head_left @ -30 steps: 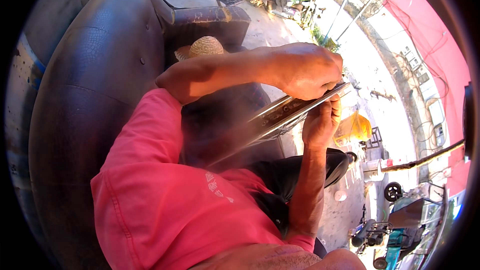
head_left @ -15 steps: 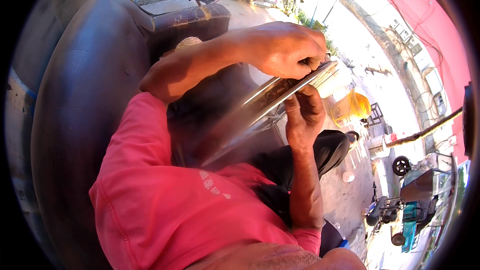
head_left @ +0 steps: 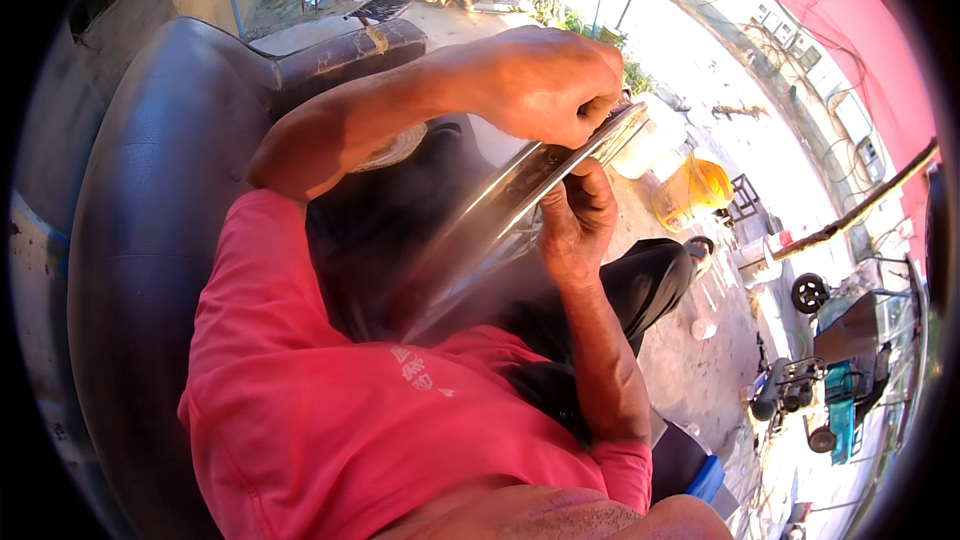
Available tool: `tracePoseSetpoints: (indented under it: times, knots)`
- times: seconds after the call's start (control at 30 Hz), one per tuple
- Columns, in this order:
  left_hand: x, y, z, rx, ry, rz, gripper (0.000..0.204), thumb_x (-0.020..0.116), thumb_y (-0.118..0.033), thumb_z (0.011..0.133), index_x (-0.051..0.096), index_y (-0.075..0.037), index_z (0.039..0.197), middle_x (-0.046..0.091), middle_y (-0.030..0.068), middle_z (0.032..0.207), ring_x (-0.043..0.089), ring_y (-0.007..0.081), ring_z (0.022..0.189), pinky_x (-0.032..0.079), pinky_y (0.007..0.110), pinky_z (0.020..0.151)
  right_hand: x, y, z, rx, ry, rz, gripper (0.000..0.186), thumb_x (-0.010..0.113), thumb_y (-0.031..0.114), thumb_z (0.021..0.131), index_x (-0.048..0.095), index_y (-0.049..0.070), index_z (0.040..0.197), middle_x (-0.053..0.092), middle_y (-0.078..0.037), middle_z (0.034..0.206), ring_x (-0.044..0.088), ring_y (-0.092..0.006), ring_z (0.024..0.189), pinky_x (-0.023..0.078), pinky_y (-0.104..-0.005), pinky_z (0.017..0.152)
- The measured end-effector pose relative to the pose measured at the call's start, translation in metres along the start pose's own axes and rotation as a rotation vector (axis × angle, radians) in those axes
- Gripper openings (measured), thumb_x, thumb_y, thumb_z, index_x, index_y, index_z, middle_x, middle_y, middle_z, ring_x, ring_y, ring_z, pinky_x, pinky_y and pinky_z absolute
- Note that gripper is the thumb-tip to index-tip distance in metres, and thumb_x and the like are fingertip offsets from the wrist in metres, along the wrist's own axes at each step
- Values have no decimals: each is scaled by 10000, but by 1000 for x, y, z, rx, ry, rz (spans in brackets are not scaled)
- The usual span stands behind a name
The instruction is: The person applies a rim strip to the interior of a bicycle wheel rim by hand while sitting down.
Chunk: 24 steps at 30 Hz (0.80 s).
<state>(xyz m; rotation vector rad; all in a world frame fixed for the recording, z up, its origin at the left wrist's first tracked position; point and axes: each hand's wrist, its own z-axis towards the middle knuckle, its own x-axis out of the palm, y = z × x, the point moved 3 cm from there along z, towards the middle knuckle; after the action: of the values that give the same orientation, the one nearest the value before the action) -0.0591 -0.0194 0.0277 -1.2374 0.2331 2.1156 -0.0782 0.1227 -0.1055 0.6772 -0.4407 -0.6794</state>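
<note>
A shiny metal wheel rim [head_left: 505,205] slants across my lap, its channel brown and worn, its lower end blurred. Thin spokes show faintly below its near edge. My left hand [head_left: 550,85] bends over the rim's upper end with fingers curled closed; whatever they grip is hidden in the fist. From below, my right hand [head_left: 578,225] reaches the rim's near edge, thumb and fingers pinched together just under it. What lies between those fingertips cannot be made out.
A dark leather sofa [head_left: 150,230] curves along my left. Beyond my right knee stand a yellow bucket [head_left: 708,185] and a pale bucket [head_left: 650,145]. Farther right are a wooden pole [head_left: 850,205], a small black wheel [head_left: 809,292] and a teal machine [head_left: 840,400].
The view has shifted, so the hands and the rim appear slightly farther left and higher. Both hands keep nearly the same closed pose at the rim.
</note>
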Motion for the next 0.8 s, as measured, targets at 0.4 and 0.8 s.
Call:
tracePoseSetpoints:
  times: [0.4, 0.8]
  knots:
    - [-7, -6, 6, -7, 67, 180, 143, 665, -159, 814, 700, -26, 852, 678, 129, 1009, 673, 344, 982, 548, 417, 824, -1, 0, -1, 67, -26, -37, 103, 708, 93, 1026, 683, 15, 1090, 738, -32, 1045, 665, -99, 934, 522, -266, 834]
    - [0, 2, 6, 117, -1, 57, 150, 641, -137, 820, 600, -5, 763, 647, 123, 953, 652, 350, 909, 522, 449, 764, -7, -1, 3, 175, -102, 29, 417, 772, 123, 979, 572, -37, 1309, 716, -70, 1064, 666, -134, 963, 530, -290, 869]
